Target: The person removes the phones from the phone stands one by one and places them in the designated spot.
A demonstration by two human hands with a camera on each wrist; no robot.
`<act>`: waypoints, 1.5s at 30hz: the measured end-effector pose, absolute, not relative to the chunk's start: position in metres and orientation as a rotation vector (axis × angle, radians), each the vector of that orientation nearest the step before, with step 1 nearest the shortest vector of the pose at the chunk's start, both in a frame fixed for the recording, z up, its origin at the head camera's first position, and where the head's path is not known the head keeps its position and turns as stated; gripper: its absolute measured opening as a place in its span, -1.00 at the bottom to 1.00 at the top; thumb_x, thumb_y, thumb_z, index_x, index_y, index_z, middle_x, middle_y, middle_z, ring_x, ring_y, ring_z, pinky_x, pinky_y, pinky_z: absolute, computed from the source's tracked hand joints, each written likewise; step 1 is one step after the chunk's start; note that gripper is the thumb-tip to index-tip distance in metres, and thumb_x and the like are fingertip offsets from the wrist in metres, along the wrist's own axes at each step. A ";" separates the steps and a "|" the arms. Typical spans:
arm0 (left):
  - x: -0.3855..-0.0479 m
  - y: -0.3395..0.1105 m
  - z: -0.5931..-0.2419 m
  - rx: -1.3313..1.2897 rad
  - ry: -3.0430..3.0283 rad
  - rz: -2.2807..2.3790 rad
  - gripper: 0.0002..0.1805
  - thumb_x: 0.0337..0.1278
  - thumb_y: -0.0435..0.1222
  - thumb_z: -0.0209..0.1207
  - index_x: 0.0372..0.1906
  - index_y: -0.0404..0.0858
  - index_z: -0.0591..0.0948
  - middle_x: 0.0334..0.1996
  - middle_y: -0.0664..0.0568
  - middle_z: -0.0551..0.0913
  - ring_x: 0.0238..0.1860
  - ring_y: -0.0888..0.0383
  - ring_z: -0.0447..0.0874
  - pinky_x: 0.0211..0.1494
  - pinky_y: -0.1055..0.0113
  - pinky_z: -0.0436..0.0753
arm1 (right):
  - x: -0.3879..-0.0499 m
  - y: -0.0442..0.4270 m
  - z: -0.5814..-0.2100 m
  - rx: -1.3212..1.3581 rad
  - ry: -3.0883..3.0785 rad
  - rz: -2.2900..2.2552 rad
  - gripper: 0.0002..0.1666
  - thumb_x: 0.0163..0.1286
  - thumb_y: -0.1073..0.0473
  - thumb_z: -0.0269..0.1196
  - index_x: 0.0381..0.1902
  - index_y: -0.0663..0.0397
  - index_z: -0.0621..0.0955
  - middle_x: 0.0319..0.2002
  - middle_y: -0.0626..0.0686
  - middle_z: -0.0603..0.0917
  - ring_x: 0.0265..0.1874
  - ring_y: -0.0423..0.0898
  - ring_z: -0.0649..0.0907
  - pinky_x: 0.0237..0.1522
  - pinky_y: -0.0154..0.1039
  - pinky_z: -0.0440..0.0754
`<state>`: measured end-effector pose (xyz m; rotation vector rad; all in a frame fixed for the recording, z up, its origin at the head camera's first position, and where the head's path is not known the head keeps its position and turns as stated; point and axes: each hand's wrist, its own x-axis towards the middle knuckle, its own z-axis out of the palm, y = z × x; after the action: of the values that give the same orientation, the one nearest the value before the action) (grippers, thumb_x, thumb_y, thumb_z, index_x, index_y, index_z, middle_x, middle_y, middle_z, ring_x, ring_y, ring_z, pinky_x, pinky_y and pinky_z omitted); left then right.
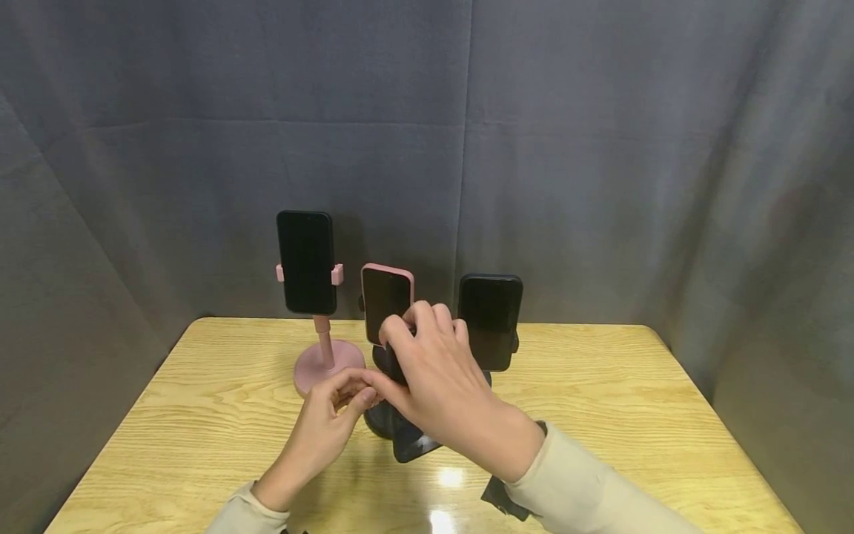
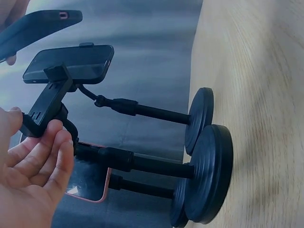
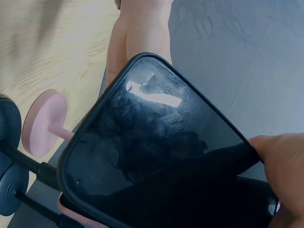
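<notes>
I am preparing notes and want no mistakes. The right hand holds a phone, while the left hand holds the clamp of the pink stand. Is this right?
Not quite: the clamp that the left hand holds belongs to a black stand, not the pink stand, as the left wrist view shows. The right hand does hold a phone.

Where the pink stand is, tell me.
In the head view, the pink stand is left of centre on the table, beside the pink-edged phone and beyond the left hand.
</notes>
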<state>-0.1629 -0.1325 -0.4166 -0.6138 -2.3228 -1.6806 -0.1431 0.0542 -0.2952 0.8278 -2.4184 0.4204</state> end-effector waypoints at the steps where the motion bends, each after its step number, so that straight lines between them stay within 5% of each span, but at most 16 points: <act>1: -0.163 -0.132 -0.417 -0.613 -2.323 -1.686 -0.79 0.44 -0.31 0.15 -0.01 -0.36 0.64 -0.16 -0.14 0.78 -0.14 0.28 0.78 0.06 0.38 0.72 | -0.143 0.056 -0.295 0.823 -2.425 0.419 -0.52 0.20 -0.16 0.50 -0.27 -0.09 0.45 -0.30 -0.04 0.41 -0.30 -0.07 0.31 -0.34 -0.25 0.16; 6: -0.163 -0.132 -0.416 -0.590 -2.344 -1.694 -0.76 0.45 -0.30 0.14 0.01 -0.40 0.63 -0.15 -0.23 0.78 -0.13 0.08 0.82 0.09 0.41 0.70 | -0.140 0.066 -0.295 0.801 -2.450 0.416 -0.57 0.24 -0.15 0.47 -0.24 -0.11 0.48 -0.28 -0.05 0.42 -0.28 -0.07 0.33 -0.32 -0.25 0.18; 14: -0.163 -0.132 -0.415 -0.593 -2.366 -1.686 -0.74 0.46 -0.28 0.13 0.03 -0.40 0.63 -0.14 -0.19 0.79 -0.13 0.21 0.81 0.15 0.40 0.67 | -0.134 0.079 -0.294 0.785 -2.460 0.398 -0.55 0.21 -0.16 0.48 -0.20 -0.12 0.49 -0.27 -0.04 0.45 -0.29 -0.07 0.34 -0.32 -0.26 0.18; 29: -0.168 -0.127 -0.415 -0.814 -2.167 -1.878 -0.70 0.55 -0.43 -0.07 0.12 -0.60 0.49 -0.25 -0.42 0.68 -0.23 0.34 0.72 -0.12 0.44 0.74 | -0.127 0.102 -0.296 0.719 -2.462 0.339 -0.50 0.13 -0.15 0.54 -0.22 -0.08 0.50 -0.27 -0.03 0.45 -0.28 -0.04 0.36 -0.28 -0.26 0.21; 37: -0.165 -0.130 -0.412 -0.766 -2.089 -1.872 -0.72 0.52 -0.47 -0.04 0.06 -0.65 0.53 -0.30 0.31 0.71 -0.28 0.36 0.73 -0.17 0.46 0.75 | -0.126 0.118 -0.298 0.698 -2.473 0.359 -0.48 0.11 -0.11 0.55 -0.20 -0.04 0.51 -0.29 -0.02 0.42 -0.29 -0.05 0.34 -0.26 -0.25 0.21; 45: -0.159 -0.139 -0.409 -0.786 -2.072 -1.901 -0.71 0.50 -0.50 -0.03 0.09 -0.67 0.53 -0.30 0.28 0.76 -0.28 0.35 0.76 -0.15 0.43 0.77 | -0.126 0.135 -0.303 0.663 -2.469 0.388 -0.53 0.12 -0.08 0.55 -0.22 -0.04 0.53 -0.32 -0.04 0.40 -0.28 -0.07 0.34 -0.22 -0.23 0.24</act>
<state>-0.1589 -0.1394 -0.4085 -0.7858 -2.0720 -1.9011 -0.1257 0.1351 -0.3025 0.6627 -2.4685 0.3880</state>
